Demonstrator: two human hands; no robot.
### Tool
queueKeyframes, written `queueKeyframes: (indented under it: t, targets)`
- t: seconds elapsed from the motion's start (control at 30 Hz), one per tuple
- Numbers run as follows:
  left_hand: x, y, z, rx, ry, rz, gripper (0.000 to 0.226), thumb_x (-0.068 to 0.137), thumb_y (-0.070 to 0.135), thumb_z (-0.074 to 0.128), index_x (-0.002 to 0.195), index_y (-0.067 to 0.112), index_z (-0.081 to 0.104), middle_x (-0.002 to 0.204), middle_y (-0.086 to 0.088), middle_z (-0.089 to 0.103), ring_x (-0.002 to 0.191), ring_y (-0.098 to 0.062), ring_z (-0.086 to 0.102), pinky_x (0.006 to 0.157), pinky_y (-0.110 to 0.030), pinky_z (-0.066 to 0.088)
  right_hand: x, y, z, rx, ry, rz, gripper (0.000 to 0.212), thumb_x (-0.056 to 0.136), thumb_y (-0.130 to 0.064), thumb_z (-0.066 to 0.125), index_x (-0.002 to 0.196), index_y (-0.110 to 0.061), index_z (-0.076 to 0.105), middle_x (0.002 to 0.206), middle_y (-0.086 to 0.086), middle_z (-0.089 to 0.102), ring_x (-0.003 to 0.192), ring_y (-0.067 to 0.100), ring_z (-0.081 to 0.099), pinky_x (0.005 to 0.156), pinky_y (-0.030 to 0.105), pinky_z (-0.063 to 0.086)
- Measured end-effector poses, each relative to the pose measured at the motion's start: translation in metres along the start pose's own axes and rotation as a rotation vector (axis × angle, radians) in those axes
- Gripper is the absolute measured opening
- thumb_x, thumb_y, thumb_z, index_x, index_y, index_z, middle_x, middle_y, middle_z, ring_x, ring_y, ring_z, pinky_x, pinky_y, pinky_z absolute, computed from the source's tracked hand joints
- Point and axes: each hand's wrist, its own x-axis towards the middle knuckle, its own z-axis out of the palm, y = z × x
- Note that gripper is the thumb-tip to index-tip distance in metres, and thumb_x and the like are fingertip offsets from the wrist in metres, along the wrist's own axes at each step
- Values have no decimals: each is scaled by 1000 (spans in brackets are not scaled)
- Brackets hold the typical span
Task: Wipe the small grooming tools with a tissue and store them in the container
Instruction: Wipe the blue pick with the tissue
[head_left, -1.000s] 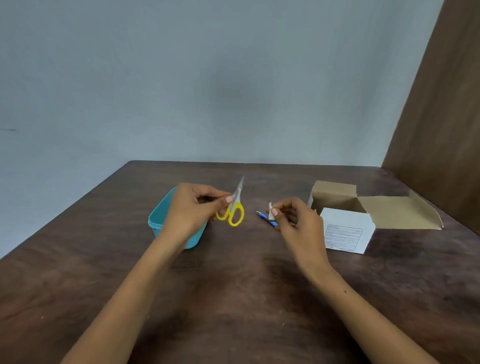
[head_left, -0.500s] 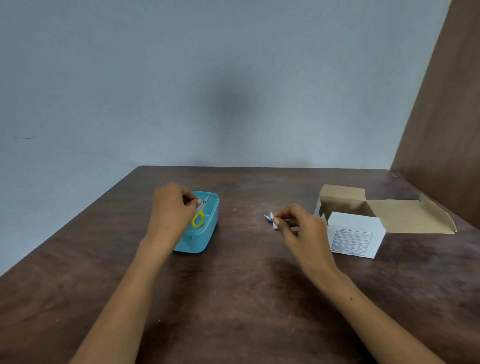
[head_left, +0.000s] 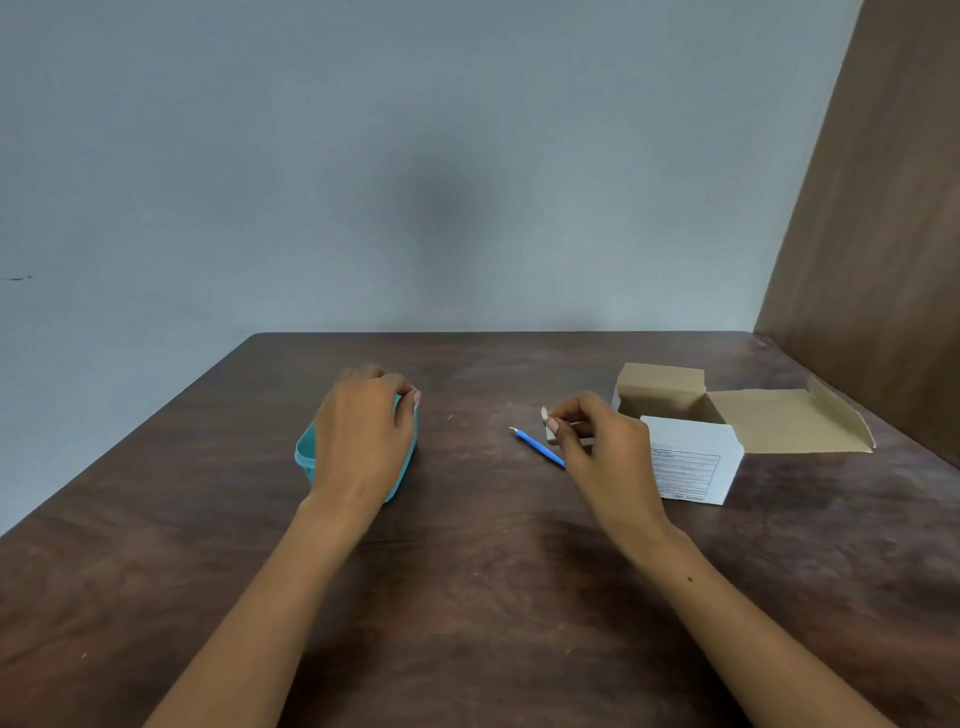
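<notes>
While my left hand (head_left: 363, 441) covers the teal container (head_left: 306, 457), grip hidden, my right hand (head_left: 602, 447) pinches the tissue (head_left: 545, 415) above the blue tool (head_left: 537, 447) mid-table (head_left: 478, 571); I should wipe tip to handle.

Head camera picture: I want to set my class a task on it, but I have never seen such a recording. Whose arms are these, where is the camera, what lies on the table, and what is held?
No machine here: a person wears a camera on the head, looking forward and down, so the two bare arms are the person's own. On the dark wooden table stands a small teal container; the left hand rests over it and hides what is inside. The right hand pinches a small folded white tissue in its fingers. A thin blue-handled grooming tool lies on the table, partly under that hand. To the right sits an open cardboard box with a printed label.
</notes>
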Motion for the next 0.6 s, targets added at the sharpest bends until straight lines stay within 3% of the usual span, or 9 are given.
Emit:
queueKeyframes:
  t: [0.07, 0.17, 0.27, 0.33, 0.43, 0.53, 0.6]
  targets:
    - [-6, 11, 3, -92, 8, 108, 9, 86, 15, 64, 84, 9, 71, 85, -5, 67, 83, -22, 58, 67, -27, 36, 0, 0, -3, -23, 15, 17, 4, 86, -14, 65, 83, -15, 63, 79, -3, 69, 76, 8, 64, 68, 26, 55]
    - [-19, 30, 20, -171, -123, 267, 8, 86, 13, 64, 89, 13, 71, 90, -2, 68, 88, -20, 59, 72, -26, 41, 2, -1, -6, -43, 32, 51, 5, 87, -12, 64, 82, -14, 62, 79, -1, 68, 73, 8, 63, 66, 22, 52]
    - [-28, 41, 46, -153, -365, 411, 30, 90, 12, 54, 118, 14, 64, 123, -4, 63, 115, -20, 54, 95, -29, 43, 4, 0, -6, -82, 44, 61, 7, 87, -11, 64, 80, -13, 62, 78, 2, 69, 71, 10, 63, 65, 25, 54]
    - [-29, 41, 61, -92, -527, 473, 43, 94, 15, 47, 137, 17, 47, 147, -4, 42, 137, -18, 35, 113, -33, 29, 4, 4, -4, -93, 45, 51, 8, 87, -12, 64, 79, -12, 62, 75, 2, 69, 70, 13, 64, 65, 34, 55]
    - [-23, 39, 75, 8, -657, 539, 50, 98, 18, 38, 147, 20, 28, 158, 1, 18, 146, -14, 12, 118, -34, 10, 4, 8, -1, -115, 41, 40, 8, 86, -12, 64, 79, -13, 62, 74, 4, 70, 70, 17, 65, 65, 40, 54]
    - [-21, 39, 82, -27, -648, 567, 49, 98, 16, 37, 146, 21, 30, 156, 1, 24, 145, -13, 16, 117, -30, 10, 4, 8, 0, -133, 29, 33, 3, 86, -10, 63, 83, -12, 64, 79, 5, 71, 74, 20, 66, 68, 41, 54]
    - [-21, 40, 81, -82, -585, 562, 43, 97, 16, 42, 140, 19, 42, 148, 0, 41, 139, -14, 32, 115, -28, 18, 3, 8, 2, -145, 10, 34, 2, 86, -10, 63, 86, -12, 65, 81, 4, 72, 76, 19, 65, 69, 41, 54]
